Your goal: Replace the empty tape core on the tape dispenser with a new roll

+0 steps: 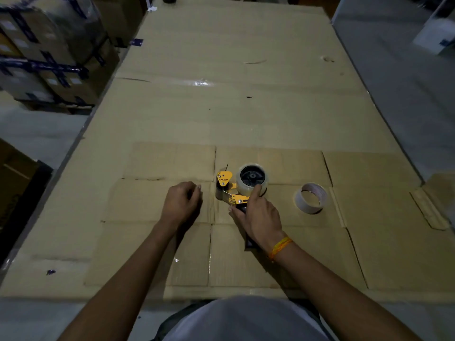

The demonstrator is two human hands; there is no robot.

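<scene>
Right hand (258, 219) closed around handle of yellow tape dispenser (232, 190) lying on flattened cardboard (283, 107), forefinger touching mounted new roll (251, 179); left hand (181, 203) loosely curled, holding nothing, just beside; empty core (310, 198) well to the right.

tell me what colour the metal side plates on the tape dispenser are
Yellow, on the hand-held tape dispenser, with a black hub; seen best in the head view.
</scene>
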